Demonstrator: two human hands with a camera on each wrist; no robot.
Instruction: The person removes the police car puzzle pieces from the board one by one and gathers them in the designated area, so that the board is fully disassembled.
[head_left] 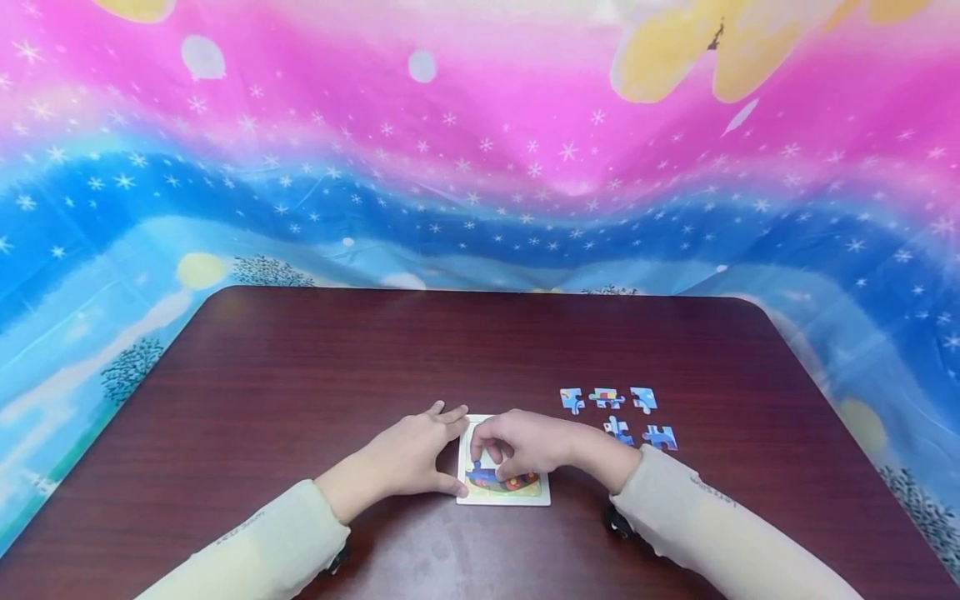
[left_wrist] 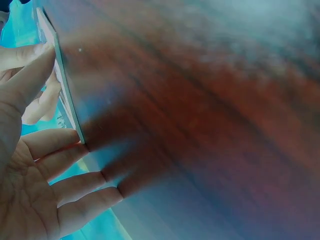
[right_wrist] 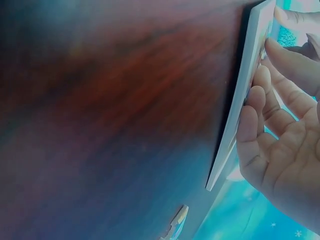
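A small square puzzle tray (head_left: 510,501) with a pale frame lies on the table, a blue-and-red train picture partly assembled inside it. My left hand (head_left: 408,454) rests along its left side, fingers spread and fairly straight, with thumb and forefinger at the frame's edge. Over the tray my right hand (head_left: 528,446) bends down, thumb and forefinger pinching a blue puzzle piece (head_left: 478,472) at the left of the picture. In the right wrist view the thumb and curled fingertips meet the tray (right_wrist: 235,115); much of the picture is hidden behind them.
Several loose puzzle pieces (head_left: 606,397) lie in two rows to the right of the tray, some close to the right forearm. The dark wooden table (head_left: 337,350) has rounded back corners. A bright printed cloth (head_left: 480,183) hangs behind it and at the sides.
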